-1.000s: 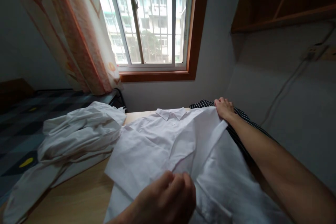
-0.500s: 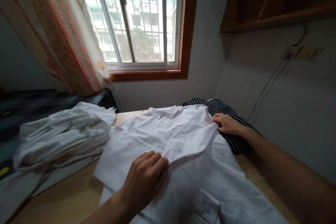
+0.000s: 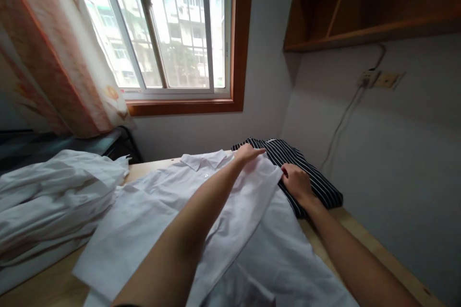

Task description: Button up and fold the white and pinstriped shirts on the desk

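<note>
Pressing one white shirt [image 3: 151,211]: left hand [image 3: 248,153], right hand [image 3: 297,181].

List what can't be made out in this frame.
Head view only:
- White collared shirt: hem cut off by the bottom edge; the left forearm covers its middle.
- Dark striped garment: near part hidden under the right hand and the shirt.
- Left hand: fingers' grip unclear.

White collared shirt [image 3: 158,211] — spread flat on table, one side folded inward, collar far.
</note>
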A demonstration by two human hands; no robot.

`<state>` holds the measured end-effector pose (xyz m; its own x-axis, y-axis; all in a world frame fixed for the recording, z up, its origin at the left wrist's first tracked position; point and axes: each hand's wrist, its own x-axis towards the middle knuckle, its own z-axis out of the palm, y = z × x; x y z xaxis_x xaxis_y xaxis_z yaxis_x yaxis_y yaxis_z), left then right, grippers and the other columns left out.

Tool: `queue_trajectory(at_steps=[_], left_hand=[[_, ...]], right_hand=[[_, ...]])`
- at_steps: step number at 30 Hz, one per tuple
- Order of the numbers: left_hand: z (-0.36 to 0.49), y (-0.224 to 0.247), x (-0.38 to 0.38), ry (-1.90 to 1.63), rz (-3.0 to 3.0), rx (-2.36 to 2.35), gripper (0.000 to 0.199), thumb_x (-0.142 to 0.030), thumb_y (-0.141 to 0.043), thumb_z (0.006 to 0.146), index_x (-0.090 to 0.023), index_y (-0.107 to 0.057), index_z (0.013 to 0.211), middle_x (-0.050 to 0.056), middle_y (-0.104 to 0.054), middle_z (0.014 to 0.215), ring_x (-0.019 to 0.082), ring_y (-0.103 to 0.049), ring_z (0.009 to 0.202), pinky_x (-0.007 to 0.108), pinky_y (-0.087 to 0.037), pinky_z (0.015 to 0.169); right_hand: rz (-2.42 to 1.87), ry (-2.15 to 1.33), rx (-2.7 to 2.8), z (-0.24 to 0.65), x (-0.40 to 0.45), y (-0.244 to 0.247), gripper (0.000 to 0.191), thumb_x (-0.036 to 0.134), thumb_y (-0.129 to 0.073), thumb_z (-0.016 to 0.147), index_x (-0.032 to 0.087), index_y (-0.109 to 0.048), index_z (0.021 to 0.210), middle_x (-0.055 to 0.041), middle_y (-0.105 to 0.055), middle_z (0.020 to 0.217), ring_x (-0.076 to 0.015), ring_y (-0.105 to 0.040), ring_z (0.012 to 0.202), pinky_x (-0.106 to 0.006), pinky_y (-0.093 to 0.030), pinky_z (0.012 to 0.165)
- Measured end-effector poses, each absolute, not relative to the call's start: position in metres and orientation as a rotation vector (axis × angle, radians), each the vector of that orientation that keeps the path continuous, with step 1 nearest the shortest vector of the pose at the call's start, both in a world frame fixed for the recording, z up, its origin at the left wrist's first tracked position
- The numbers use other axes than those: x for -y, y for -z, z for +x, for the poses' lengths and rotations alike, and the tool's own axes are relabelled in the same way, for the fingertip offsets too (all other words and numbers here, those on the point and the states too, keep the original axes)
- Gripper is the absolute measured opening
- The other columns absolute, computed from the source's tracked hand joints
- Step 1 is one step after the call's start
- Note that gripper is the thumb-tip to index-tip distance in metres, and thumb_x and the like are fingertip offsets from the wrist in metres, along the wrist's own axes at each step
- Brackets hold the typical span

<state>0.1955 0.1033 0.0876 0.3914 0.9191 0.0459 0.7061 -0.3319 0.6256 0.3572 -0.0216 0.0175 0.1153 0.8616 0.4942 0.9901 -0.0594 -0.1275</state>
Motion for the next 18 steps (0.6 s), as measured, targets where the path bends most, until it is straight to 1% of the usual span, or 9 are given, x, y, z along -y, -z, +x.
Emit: queue_trajectory(at_steps=[2,3,4,6,7,9,13,16,18], left_hand=[[0.212,-0.078,-0.117,-0.525,2.064,-1.408,0.03,-0.039,-0.077,0.068,-0.011,-0.067,0.068,0.007,-0.062,0.065,0.02,-0.061,0.068,0.026,-0.043,0.06],[0.218,-0.075,-0.121,-0.541,2.062,-1.389,0.024,-0.032,-0.078,0.067,-0.012,-0.067,0.068,0.005,-0.062,0.064,0.018,-0.06,0.067,0.024,-0.043,0.06],[0.222,-0.072,-0.125,-0.568,2.069,-1.367,0.018,-0.027,-0.076,0.069,-0.012,-0.067,0.069,0.004,-0.062,0.065,0.017,-0.06,0.066,0.023,-0.042,0.06],[0.225,-0.069,-0.131,-0.641,2.067,-1.352,0.011,-0.022,-0.066,0.078,-0.011,-0.067,0.077,0.005,-0.063,0.069,0.015,-0.059,0.066,0.022,-0.042,0.06],[0.226,-0.067,-0.133,-0.68,2.061,-1.361,0.012,-0.02,-0.06,0.083,-0.01,-0.067,0.082,0.006,-0.064,0.072,0.014,-0.059,0.066,0.022,-0.043,0.06],[0.223,-0.064,-0.136,-0.747,2.058,-1.382,0.015,-0.017,-0.053,0.087,-0.008,-0.066,0.086,0.009,-0.066,0.077,0.014,-0.06,0.068,0.022,-0.043,0.06],[0.211,-0.063,-0.132,-0.854,2.13,-1.343,0.018,-0.017,-0.05,0.09,-0.008,-0.063,0.084,0.012,-0.068,0.086,0.014,-0.061,0.076,0.023,-0.044,0.067],[0.193,-0.074,-0.123,-0.926,2.191,-1.301,0.023,-0.023,-0.045,0.095,-0.008,-0.062,0.097,0.013,-0.068,0.096,0.014,-0.062,0.082,0.024,-0.045,0.07],[0.173,-0.086,-0.113,-0.945,2.242,-1.269,0.026,-0.027,-0.044,0.096,-0.008,-0.06,0.106,0.014,-0.068,0.101,0.014,-0.063,0.085,0.025,-0.046,0.072]], right_hand=[[-1.966,0.427,1.782,0.357,0.023,-0.015,0.014,0.02,-0.048,0.09,0.02,-0.058,0.082,-0.0065,-0.067,0.085,-0.0214,-0.059,0.083,-0.028,-0.032,0.067],[-1.982,0.435,1.772,0.357,0.024,-0.014,0.014,0.02,-0.048,0.09,0.02,-0.058,0.08,-0.0069,-0.067,0.084,-0.0216,-0.059,0.082,-0.029,-0.031,0.066],[-2.007,0.435,1.761,0.357,0.024,-0.013,0.015,0.02,-0.048,0.09,0.021,-0.058,0.079,-0.0073,-0.067,0.083,-0.0218,-0.059,0.081,-0.029,-0.03,0.065],[-2.069,0.403,1.721,0.358,0.025,-0.013,0.016,0.021,-0.048,0.089,0.02,-0.057,0.077,-0.0079,-0.067,0.082,-0.0216,-0.059,0.077,-0.03,-0.027,0.061],[-2.099,0.374,1.689,0.358,0.025,-0.013,0.016,0.021,-0.047,0.089,0.021,-0.057,0.077,-0.0078,-0.068,0.082,-0.0212,-0.059,0.075,-0.03,-0.026,0.06],[-2.134,0.308,1.646,0.36,0.025,-0.013,0.017,0.022,-0.046,0.09,0.021,-0.058,0.077,-0.0073,-0.068,0.081,-0.0201,-0.058,0.071,-0.03,-0.024,0.058],[-2.119,0.193,1.682,0.364,0.023,-0.012,0.015,0.025,-0.05,0.087,0.022,-0.059,0.076,-0.0056,-0.069,0.079,-0.0197,-0.059,0.07,-0.028,-0.025,0.057],[-2.143,0.116,1.63,0.373,0.023,-0.012,0.011,0.023,-0.053,0.083,0.022,-0.061,0.076,-0.005,-0.069,0.077,-0.0198,-0.061,0.07,-0.027,-0.029,0.057],[-2.099,-0.018,1.672,0.383,0.023,-0.014,0.01,0.019,-0.054,0.08,0.021,-0.063,0.078,-0.0038,-0.069,0.076,-0.0193,-0.062,0.07,-0.026,-0.035,0.06]])
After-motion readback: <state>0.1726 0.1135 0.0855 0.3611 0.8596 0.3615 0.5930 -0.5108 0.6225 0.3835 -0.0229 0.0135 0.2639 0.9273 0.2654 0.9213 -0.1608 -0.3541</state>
